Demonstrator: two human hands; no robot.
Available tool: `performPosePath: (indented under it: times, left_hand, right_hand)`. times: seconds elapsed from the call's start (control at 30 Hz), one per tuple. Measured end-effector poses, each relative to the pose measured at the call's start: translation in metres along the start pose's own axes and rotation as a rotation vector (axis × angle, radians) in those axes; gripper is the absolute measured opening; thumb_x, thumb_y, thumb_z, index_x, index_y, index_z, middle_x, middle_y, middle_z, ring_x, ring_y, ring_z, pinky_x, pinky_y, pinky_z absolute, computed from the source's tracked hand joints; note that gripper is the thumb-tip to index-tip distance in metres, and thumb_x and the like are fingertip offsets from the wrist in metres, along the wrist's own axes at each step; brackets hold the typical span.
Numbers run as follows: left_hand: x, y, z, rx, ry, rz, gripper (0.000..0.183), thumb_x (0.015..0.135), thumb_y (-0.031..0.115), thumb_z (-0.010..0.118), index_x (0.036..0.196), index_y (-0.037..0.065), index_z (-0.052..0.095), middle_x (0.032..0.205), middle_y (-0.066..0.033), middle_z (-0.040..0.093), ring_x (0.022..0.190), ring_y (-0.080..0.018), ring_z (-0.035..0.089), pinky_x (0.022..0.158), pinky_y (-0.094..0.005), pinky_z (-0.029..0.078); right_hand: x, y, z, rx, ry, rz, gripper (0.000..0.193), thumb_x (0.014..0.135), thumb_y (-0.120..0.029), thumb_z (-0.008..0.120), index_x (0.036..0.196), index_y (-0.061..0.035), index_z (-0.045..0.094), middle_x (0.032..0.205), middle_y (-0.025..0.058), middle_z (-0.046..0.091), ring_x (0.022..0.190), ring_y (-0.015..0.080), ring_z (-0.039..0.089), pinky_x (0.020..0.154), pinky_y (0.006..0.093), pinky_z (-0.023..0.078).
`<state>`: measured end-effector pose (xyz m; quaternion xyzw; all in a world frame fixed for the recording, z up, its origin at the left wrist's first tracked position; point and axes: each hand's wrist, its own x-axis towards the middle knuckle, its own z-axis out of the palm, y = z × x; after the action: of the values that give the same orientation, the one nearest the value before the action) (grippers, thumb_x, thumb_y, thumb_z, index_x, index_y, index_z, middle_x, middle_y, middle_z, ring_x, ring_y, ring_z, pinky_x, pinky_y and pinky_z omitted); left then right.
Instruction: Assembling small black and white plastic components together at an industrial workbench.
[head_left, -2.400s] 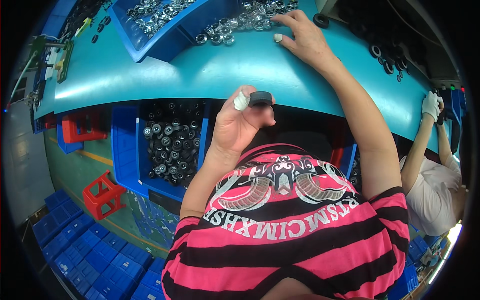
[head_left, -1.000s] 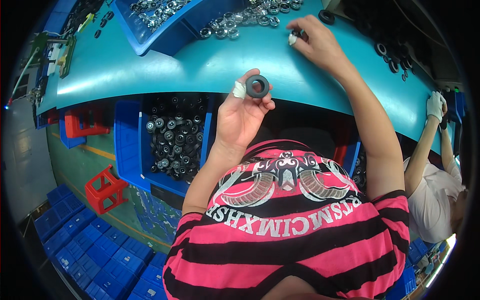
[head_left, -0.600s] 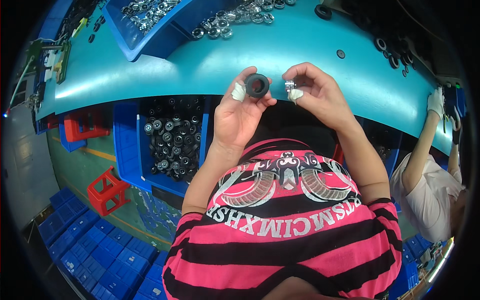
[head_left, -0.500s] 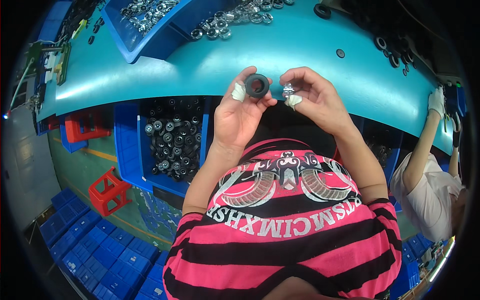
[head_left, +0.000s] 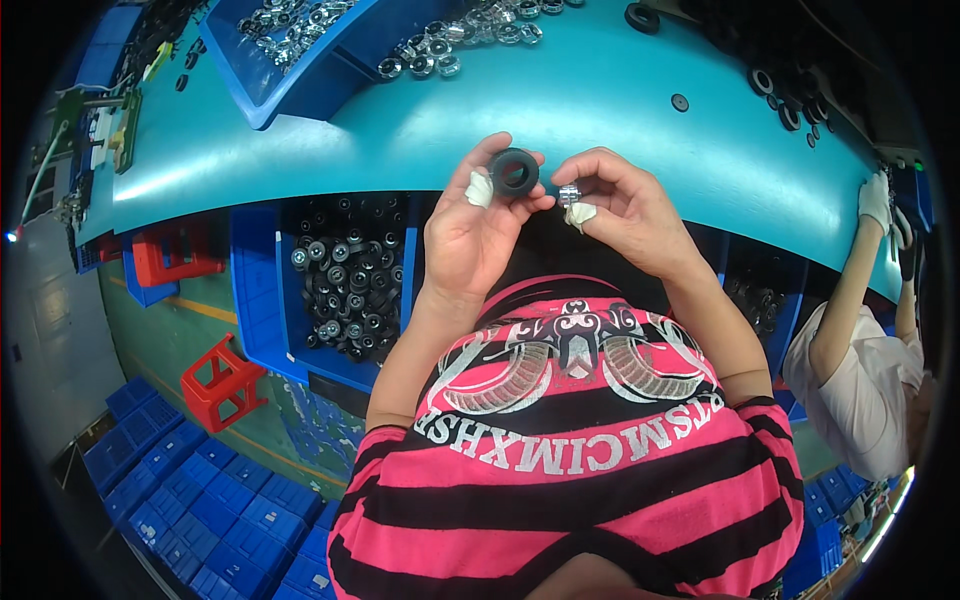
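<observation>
**Black ring and clear hub held face to face at the upper centre of the frame**

The black rubber ring (head_left: 501, 174) stands above the near edge of the teal worktop (head_left: 420, 150), pinched at its rim by the fingers of the left hand (head_left: 468, 240); this grip seems chosen to leave the opening clear. Just beside it, apart, the clear wheel hub (head_left: 569, 195) is pinched between thumb and fingers of the right hand (head_left: 637, 218), probably to keep its inner end exposed. White wraps (head_left: 479, 188) cover both thumbs, presumably as padding.

Loose clear hubs (head_left: 440, 47) lie at the upper centre, beside a blue bin (head_left: 330, 88), apparently within easy reach. A small black disc (head_left: 680, 102) lies at the upper right. Below the worktop, centre left, a crate holds black wheels (head_left: 350, 290). Lower left: a red stool (head_left: 222, 382) and stacked blue crates (head_left: 215, 500) on green floor. Far right: a co-worker (head_left: 855, 385).
</observation>
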<state>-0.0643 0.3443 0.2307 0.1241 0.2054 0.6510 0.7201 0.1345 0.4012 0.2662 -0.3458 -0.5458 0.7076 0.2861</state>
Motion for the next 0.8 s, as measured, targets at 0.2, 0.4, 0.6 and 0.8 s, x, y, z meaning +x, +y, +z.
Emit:
performPosePath:
  times: [0.2, 0.4, 0.6, 0.8]
  left_hand:
    - [-0.0019, -0.0005, 0.0002, 0.048, 0.027, 0.017, 0.044, 0.098, 0.015, 0.051, 0.140, 0.003, 0.045, 0.133, -0.0281, 0.053, 0.106, -0.0327, 0.062, 0.097, -0.0485, 0.052]
    - [-0.0026, -0.0001, 0.0005, 0.091, 0.005, 0.041, 0.043, 0.100, 0.018, 0.051, 0.140, 0.003, 0.046, 0.135, -0.0289, 0.051, 0.107, -0.0329, 0.063, 0.099, -0.0493, 0.051]
    - [-0.0031, -0.0002, -0.0045, 0.038, -0.028, 0.044, 0.033, 0.102, 0.019, 0.053, 0.131, 0.004, 0.049, 0.127, -0.0231, 0.059, 0.108, -0.0321, 0.065, 0.099, -0.0495, 0.052]
    - [-0.0035, 0.0030, -0.0054, 0.018, -0.020, 0.051, 0.034, 0.103, 0.026, 0.053, 0.126, 0.001, 0.053, 0.121, -0.0284, 0.061, 0.099, -0.0320, 0.068, 0.089, -0.0478, 0.060]
  right_hand:
    - [-0.0006, 0.0079, 0.0013, -0.023, 0.005, -0.018, 0.029, 0.089, 0.000, 0.065, 0.118, 0.0010, 0.063, 0.110, 0.0050, 0.058, 0.098, 0.0103, 0.061, 0.084, 0.0245, 0.054]
    - [-0.0019, 0.0081, 0.0023, -0.008, 0.004, 0.012, 0.030, 0.089, 0.000, 0.066, 0.119, 0.0009, 0.063, 0.108, 0.0051, 0.058, 0.097, 0.0092, 0.061, 0.083, 0.0239, 0.053]
    - [-0.0015, 0.0072, 0.0028, -0.002, 0.005, 0.011, 0.030, 0.089, -0.001, 0.066, 0.118, 0.0015, 0.063, 0.109, 0.0050, 0.058, 0.097, 0.0094, 0.061, 0.084, 0.0240, 0.053]
    - [0.0007, 0.0061, 0.0044, 0.005, 0.018, -0.005, 0.030, 0.088, 0.000, 0.067, 0.117, 0.0019, 0.063, 0.111, 0.0041, 0.057, 0.096, 0.0095, 0.060, 0.085, 0.0240, 0.053]
